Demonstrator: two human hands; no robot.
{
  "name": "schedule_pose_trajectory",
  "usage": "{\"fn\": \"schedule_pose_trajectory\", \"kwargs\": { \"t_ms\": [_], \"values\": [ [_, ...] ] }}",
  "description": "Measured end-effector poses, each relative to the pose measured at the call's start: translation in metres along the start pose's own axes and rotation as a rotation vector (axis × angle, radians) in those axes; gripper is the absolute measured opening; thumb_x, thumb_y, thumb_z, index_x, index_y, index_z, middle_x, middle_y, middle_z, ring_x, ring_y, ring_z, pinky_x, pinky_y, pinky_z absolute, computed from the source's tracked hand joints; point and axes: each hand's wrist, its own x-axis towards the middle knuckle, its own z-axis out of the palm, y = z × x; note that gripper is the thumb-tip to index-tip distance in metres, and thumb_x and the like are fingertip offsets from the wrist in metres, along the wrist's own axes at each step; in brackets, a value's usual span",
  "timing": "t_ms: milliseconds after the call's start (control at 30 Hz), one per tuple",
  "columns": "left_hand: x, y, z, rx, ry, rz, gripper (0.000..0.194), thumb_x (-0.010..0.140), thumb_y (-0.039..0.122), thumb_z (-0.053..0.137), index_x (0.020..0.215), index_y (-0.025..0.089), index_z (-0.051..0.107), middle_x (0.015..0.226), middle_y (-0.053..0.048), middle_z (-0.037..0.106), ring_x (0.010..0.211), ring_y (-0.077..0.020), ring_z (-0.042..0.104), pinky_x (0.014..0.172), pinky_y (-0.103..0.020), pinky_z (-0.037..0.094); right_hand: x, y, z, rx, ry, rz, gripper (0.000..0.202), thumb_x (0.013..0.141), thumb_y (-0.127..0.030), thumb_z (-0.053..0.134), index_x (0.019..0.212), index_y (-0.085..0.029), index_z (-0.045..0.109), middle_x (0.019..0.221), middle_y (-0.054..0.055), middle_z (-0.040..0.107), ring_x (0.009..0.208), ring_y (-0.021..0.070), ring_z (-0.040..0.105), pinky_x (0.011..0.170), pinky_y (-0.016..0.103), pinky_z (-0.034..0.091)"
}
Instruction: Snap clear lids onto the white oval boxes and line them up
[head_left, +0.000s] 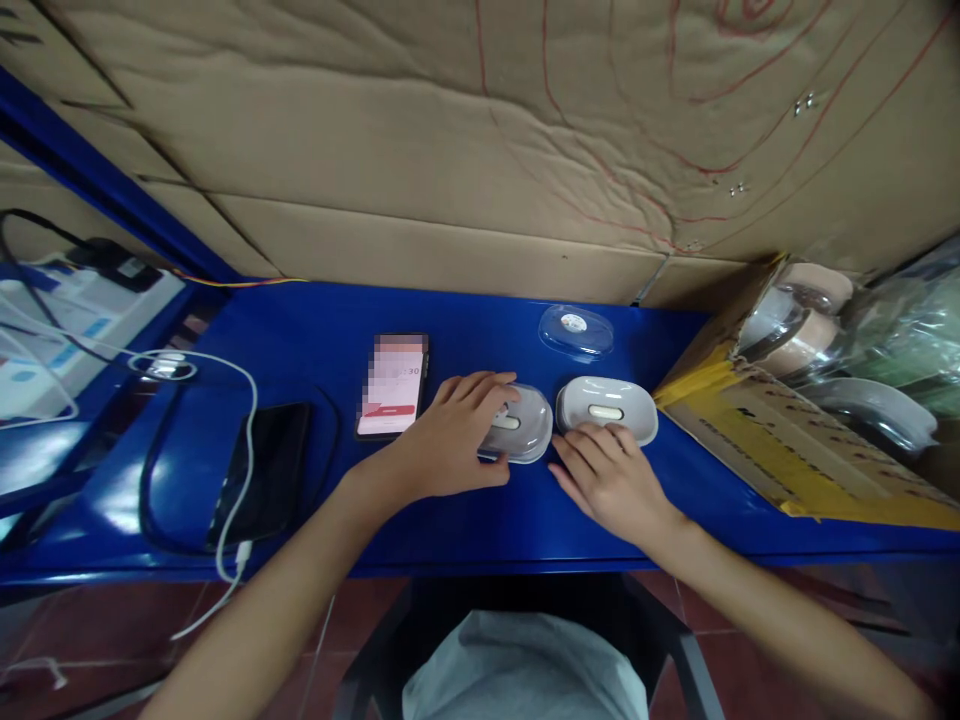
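Note:
A white oval dish under a clear plastic lid [534, 425] sits at the middle of the blue table. My left hand [469, 425] is closed around its left side, with the fingers over the far edge and the thumb at the near edge. Just to the right is a second white oval dish [637, 405], uncovered, with a pale elongated piece in its centre. My right hand [611, 475] touches this dish's near rim with loosely bent fingers, the thumb apart. Behind the dishes lies a clear plastic lid [577, 332] with a round white sticker.
A lit phone [390, 400] lies left of my left hand. Farther left are a dark phone [262, 470], a white cable [247, 440] and a power strip [97, 320]. A cardboard box [810, 450] of plastic-wrapped dishes stands at right, before a cardboard wall [390, 160].

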Motion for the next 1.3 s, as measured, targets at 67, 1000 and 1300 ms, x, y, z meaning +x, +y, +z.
{"fn": "schedule_pose_trajectory", "kwargs": {
  "t_ms": [67,1000,1300],
  "values": [
    [-0.002,-0.001,0.001,0.028,0.012,0.011,0.057,0.076,0.024,0.071,0.130,0.020,0.053,0.160,-0.018,0.051,0.150,-0.0374,0.045,0.120,-0.056,0.039,0.000,-0.009,0.003,-0.018,-0.001,0.007,0.037,0.108,-0.029,0.052,0.140,-0.019,0.068,0.125,0.011,0.078,0.120,0.0308,0.069,0.102,0.049,0.049],
    [0.000,-0.007,0.023,0.305,0.144,0.166,0.064,0.095,0.051,0.068,0.155,0.033,0.055,0.162,-0.017,0.051,0.142,-0.0428,0.053,0.113,-0.064,0.041,0.005,0.000,0.018,0.008,-0.004,-0.025,0.045,0.108,-0.026,0.050,0.147,-0.005,0.060,0.149,0.020,0.064,0.153,0.0366,0.044,0.126,0.061,0.032],
    [-0.001,-0.002,0.024,0.284,0.112,0.153,0.068,0.095,0.046,0.069,0.158,0.030,0.050,0.167,-0.019,0.045,0.146,-0.0462,0.050,0.114,-0.071,0.037,0.009,-0.002,0.017,0.016,0.091,-0.020,0.038,0.107,-0.025,0.054,0.135,-0.004,0.068,0.137,0.020,0.072,0.143,0.0349,0.056,0.124,0.058,0.036]
  ]
}}
